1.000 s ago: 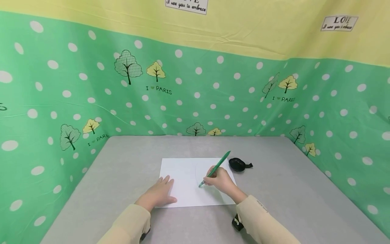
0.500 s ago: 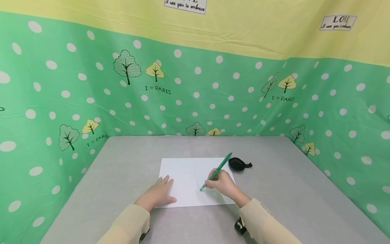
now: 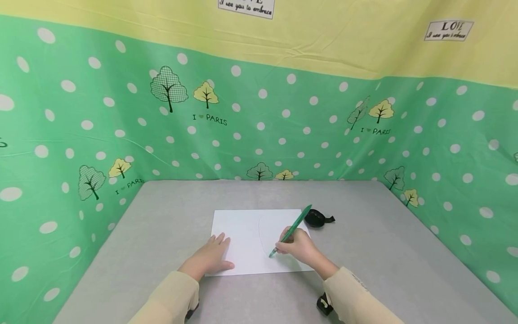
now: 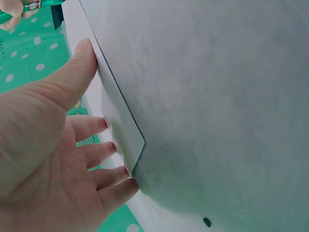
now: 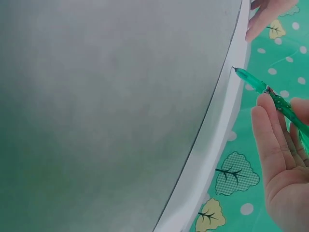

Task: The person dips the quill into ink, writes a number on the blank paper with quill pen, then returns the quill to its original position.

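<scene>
A white sheet of paper (image 3: 243, 225) lies on the grey table, with a thin curved line drawn near its middle. My right hand (image 3: 298, 245) pinches a green pen (image 3: 293, 227), its tip down on the paper at the lower end of that line. In the right wrist view the pen (image 5: 251, 81) shows a translucent barrel and a fine dark point. My left hand (image 3: 210, 256) rests flat on the paper's left side, fingers spread. The left wrist view shows the left fingertips (image 4: 101, 152) pressed along the sheet near a corner.
A black oval object with a short tail (image 3: 315, 218) sits beside the paper's upper right corner. Green and yellow printed cloth (image 3: 259, 112) hangs behind and along both sides of the grey table (image 3: 174, 198). Dark wrist gear (image 3: 324, 305) shows below the right sleeve.
My right hand and the pen have moved down and slightly right, and the curved line has grown longer behind the tip. The left hand has stayed in place on the paper.
</scene>
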Action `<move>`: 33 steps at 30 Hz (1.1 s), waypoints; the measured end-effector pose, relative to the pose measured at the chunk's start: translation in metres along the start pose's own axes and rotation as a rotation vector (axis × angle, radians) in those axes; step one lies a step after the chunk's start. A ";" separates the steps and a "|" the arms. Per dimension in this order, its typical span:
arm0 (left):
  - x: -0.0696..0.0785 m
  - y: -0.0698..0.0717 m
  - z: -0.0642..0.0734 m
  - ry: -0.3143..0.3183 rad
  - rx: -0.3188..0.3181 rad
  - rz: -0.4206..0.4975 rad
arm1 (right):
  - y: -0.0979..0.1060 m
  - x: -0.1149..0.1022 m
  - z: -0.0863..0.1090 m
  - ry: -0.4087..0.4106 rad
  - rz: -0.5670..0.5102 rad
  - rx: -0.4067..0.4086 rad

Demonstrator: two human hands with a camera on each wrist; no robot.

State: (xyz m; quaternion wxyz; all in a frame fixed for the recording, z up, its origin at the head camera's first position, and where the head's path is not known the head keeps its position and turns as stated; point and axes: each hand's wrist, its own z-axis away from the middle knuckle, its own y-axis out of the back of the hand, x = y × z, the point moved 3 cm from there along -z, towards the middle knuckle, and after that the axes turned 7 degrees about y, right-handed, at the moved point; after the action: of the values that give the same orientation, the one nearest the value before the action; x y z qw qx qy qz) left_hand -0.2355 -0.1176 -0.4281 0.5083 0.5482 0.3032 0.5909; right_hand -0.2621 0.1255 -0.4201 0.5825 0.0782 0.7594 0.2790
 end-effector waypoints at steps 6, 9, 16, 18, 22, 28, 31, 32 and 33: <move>0.000 0.000 0.001 0.002 -0.001 -0.006 | 0.003 -0.001 0.004 0.019 -0.016 -0.011; 0.000 -0.001 0.001 0.002 0.000 -0.009 | 0.004 0.000 0.006 0.021 -0.027 -0.009; 0.000 -0.001 0.002 0.003 0.001 0.000 | 0.007 0.003 0.010 0.017 -0.030 -0.006; 0.000 -0.002 0.002 0.004 0.004 0.000 | 0.009 0.003 0.012 0.017 -0.028 -0.008; -0.001 -0.004 0.001 0.001 0.008 0.010 | 0.013 0.000 0.016 0.020 -0.042 -0.012; 0.000 -0.004 0.001 -0.003 0.009 0.013 | 0.022 -0.024 0.026 0.023 -0.060 -0.018; 0.000 -0.003 0.000 -0.002 0.005 0.010 | 0.025 -0.032 0.030 0.017 -0.048 -0.017; 0.000 -0.003 0.001 -0.002 0.004 0.010 | 0.026 -0.033 0.030 0.014 -0.046 -0.016; 0.000 -0.003 0.000 -0.002 0.005 0.011 | 0.027 -0.033 0.031 0.012 -0.047 -0.017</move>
State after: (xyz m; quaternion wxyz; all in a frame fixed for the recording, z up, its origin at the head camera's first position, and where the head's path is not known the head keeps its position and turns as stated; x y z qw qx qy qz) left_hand -0.2342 -0.1170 -0.4309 0.5041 0.5516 0.3010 0.5925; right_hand -0.2287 0.1434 -0.3835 0.5850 0.0540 0.7620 0.2722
